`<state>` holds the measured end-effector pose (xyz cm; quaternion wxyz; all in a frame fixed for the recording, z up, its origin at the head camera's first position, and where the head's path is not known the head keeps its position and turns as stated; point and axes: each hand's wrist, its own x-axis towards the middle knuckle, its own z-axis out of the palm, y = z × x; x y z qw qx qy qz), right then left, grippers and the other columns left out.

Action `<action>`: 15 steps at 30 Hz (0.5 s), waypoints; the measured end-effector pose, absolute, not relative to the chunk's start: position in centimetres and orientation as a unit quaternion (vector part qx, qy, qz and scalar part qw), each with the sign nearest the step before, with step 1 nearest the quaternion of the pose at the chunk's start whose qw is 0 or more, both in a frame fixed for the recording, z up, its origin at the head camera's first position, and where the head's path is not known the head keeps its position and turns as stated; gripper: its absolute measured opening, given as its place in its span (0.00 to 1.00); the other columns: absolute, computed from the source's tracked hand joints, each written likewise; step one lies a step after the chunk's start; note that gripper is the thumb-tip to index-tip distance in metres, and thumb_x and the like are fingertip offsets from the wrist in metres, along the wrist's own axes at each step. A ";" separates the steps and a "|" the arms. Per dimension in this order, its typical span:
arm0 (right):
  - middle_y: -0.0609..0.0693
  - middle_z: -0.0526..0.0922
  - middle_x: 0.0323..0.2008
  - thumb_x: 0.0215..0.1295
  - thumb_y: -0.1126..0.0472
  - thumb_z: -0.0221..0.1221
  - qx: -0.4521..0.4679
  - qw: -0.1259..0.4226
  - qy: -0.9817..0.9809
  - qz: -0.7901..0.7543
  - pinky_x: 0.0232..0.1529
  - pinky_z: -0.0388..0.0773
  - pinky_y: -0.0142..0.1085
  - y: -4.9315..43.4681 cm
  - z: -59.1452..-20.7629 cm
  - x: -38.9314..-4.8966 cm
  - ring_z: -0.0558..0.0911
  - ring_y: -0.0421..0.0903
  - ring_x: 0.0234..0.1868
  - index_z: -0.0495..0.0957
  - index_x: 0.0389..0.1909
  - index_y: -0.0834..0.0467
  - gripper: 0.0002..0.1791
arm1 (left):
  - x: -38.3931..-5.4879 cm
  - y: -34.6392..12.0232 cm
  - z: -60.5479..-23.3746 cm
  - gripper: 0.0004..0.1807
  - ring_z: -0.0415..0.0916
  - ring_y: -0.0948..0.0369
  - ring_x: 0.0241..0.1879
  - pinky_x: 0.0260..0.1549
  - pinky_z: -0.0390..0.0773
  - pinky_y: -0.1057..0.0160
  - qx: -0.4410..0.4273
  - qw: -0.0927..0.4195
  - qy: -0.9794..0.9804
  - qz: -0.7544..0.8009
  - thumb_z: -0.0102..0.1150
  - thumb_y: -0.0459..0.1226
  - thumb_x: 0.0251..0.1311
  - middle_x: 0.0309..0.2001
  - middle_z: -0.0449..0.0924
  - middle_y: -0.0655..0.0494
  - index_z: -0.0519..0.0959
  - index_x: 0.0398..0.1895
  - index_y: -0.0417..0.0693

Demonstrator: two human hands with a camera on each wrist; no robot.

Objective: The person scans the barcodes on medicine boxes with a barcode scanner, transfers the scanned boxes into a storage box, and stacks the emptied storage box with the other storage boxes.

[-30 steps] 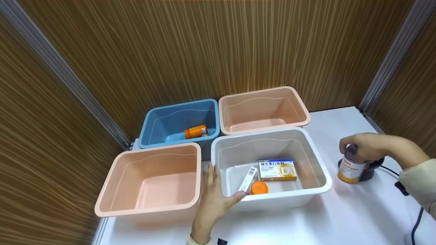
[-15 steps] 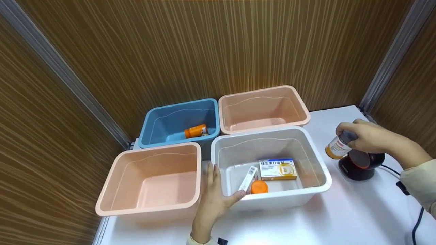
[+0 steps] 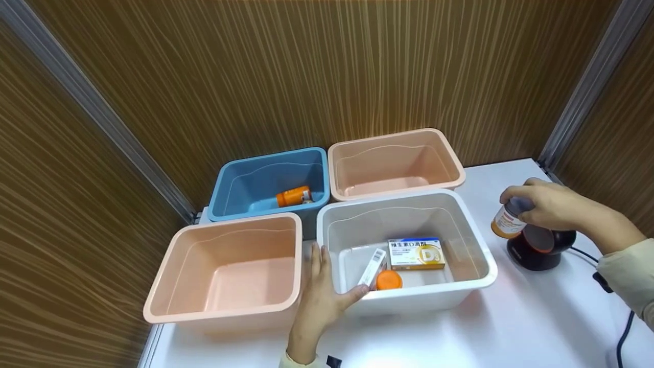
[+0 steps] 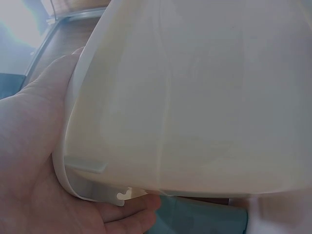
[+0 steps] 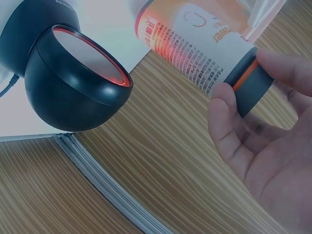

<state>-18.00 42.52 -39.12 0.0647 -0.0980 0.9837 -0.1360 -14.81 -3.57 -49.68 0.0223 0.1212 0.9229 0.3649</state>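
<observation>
My right hand grips a pill bottle by its dark cap, tilted beside a black desktop barcode scanner. In the right wrist view, the bottle's white label faces the scanner window, and red light falls across the printed text and barcode. Fingers and thumb pinch the cap with its orange band. At the near left corner of a white bin, my left hand rests with fingers extended along the side and thumb on the front rim. The left wrist view shows the palm against the bin wall.
Inside the white bin lie a vitamin D box, a slim white box and an orange-capped bottle. A blue bin holds an orange bottle. Two peach bins flank these. The scanner's cable runs right.
My right hand has raised the bottle from in front of the scanner, up and to the left, and tilted it; lately it shifts only slightly. The left hand stays put.
</observation>
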 end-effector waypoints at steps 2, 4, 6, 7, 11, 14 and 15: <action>0.67 0.75 0.46 0.56 0.68 0.66 -0.093 0.068 0.983 -0.142 0.33 0.80 0.56 42.5 -39.0 -18.0 0.79 0.64 0.43 0.80 0.55 0.55 0.23 | -14.8 -3.6 -49.7 0.69 0.42 0.38 0.76 0.66 0.58 0.36 0.122 0.021 0.925 0.360 0.66 0.71 0.48 0.81 0.32 0.43 0.46 0.81 0.39; 0.70 0.73 0.48 0.55 0.69 0.65 -0.087 0.074 0.982 -0.151 0.31 0.81 0.53 42.4 -39.0 -18.0 0.79 0.66 0.43 0.79 0.56 0.55 0.24 | -14.9 -3.6 -49.7 0.69 0.42 0.38 0.76 0.67 0.57 0.36 0.122 0.021 0.927 0.354 0.64 0.72 0.47 0.81 0.32 0.43 0.46 0.81 0.39; 0.72 0.72 0.48 0.54 0.70 0.65 -0.080 0.080 0.981 -0.160 0.28 0.81 0.51 42.3 -38.9 -18.0 0.78 0.68 0.43 0.77 0.58 0.56 0.27 | -14.9 -3.6 -49.7 0.70 0.41 0.38 0.76 0.67 0.57 0.36 0.122 0.021 0.928 0.352 0.64 0.73 0.47 0.81 0.32 0.43 0.46 0.81 0.39; 0.73 0.71 0.49 0.53 0.71 0.65 -0.078 0.082 0.980 -0.164 0.28 0.81 0.50 42.2 -38.9 -18.0 0.78 0.69 0.43 0.76 0.58 0.56 0.28 | -14.9 -3.6 -49.7 0.69 0.41 0.38 0.76 0.67 0.56 0.36 0.122 0.021 0.928 0.352 0.64 0.73 0.47 0.81 0.32 0.44 0.46 0.81 0.39; 0.74 0.70 0.48 0.51 0.72 0.65 -0.074 0.080 0.980 -0.167 0.27 0.80 0.49 42.0 -38.8 -18.1 0.78 0.69 0.43 0.75 0.60 0.57 0.31 | -14.9 -3.6 -49.6 0.69 0.42 0.39 0.76 0.67 0.57 0.36 0.121 0.024 0.927 0.355 0.65 0.72 0.48 0.81 0.31 0.44 0.46 0.81 0.39; 0.73 0.71 0.47 0.55 0.67 0.65 -0.067 0.077 0.982 -0.159 0.28 0.80 0.51 41.9 -38.8 -18.0 0.78 0.66 0.41 0.73 0.61 0.58 0.29 | -14.9 -3.6 -49.7 0.70 0.42 0.38 0.76 0.66 0.58 0.36 0.122 0.025 0.926 0.355 0.64 0.73 0.47 0.81 0.31 0.43 0.46 0.81 0.39; 0.73 0.72 0.47 0.58 0.64 0.65 -0.063 0.077 0.983 -0.156 0.28 0.80 0.51 41.9 -38.8 -18.0 0.79 0.66 0.41 0.72 0.61 0.58 0.28 | -14.9 -3.6 -49.7 0.70 0.42 0.38 0.76 0.66 0.58 0.36 0.122 0.025 0.927 0.354 0.63 0.74 0.47 0.81 0.31 0.43 0.46 0.81 0.39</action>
